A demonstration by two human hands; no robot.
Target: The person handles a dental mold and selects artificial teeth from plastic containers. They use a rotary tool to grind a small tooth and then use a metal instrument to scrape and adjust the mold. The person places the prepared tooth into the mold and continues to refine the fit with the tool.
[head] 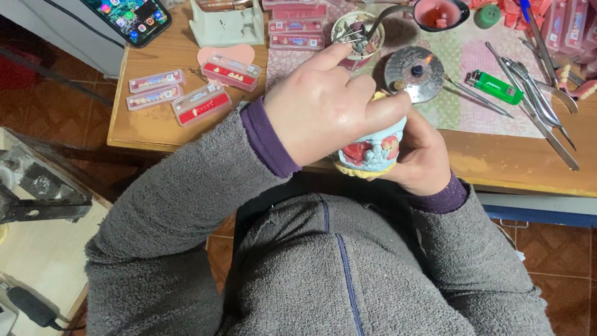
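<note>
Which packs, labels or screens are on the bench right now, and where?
Phone: top left corner, dark slab, lit screen with coloured icons.
Clear flat cases: left bench edge, pale strips inside.
Red-based cases: beside them, long rectangles.
Stacked pink boxes: top centre.
Green lighter: right of the burner, white label.

I see a pale blue plaster dental model (373, 149) with red wax patches, a bright green plastic lighter (495, 86), red-and-clear flat tooth cases (200, 104) near the brown wooden desk (497, 162) left edge, grey fleece sleeves (186, 186), purple cuffs (267, 140).
</note>
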